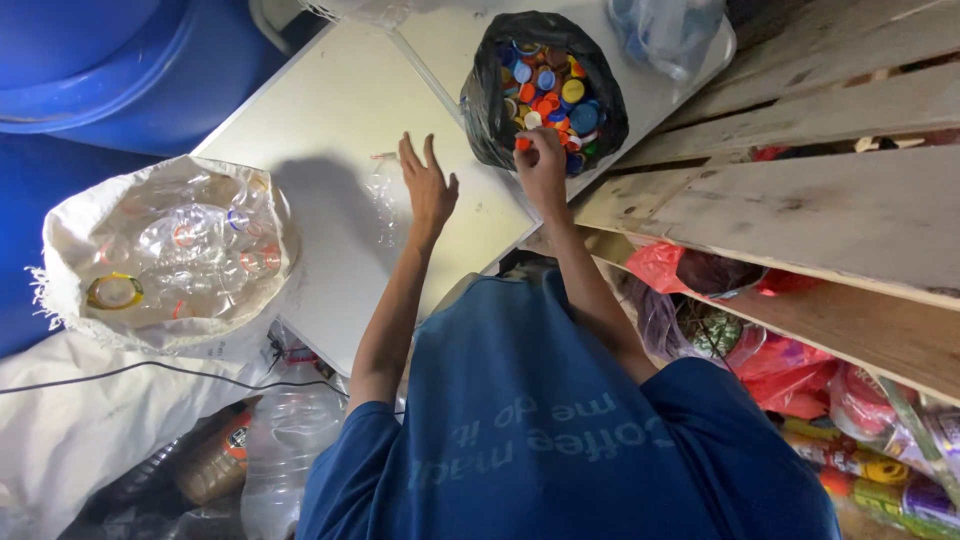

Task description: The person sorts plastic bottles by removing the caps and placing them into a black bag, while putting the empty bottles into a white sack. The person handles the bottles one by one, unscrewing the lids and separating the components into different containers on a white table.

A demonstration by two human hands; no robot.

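Black bag (490,110) of red, blue, yellow caps (550,90) — white table (330,110), blue shirt (560,420), blue barrel (110,70).

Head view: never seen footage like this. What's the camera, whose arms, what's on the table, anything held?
The single camera sits on a person's head and looks down, so the blue shirt and both bare arms are their own. The left hand is open over a clear crushed plastic bottle lying on the white table. The right hand pinches a red bottle cap at the rim of a black bag full of coloured caps. A white sack of clear bottles stands at the left, wooden shelves at the right.
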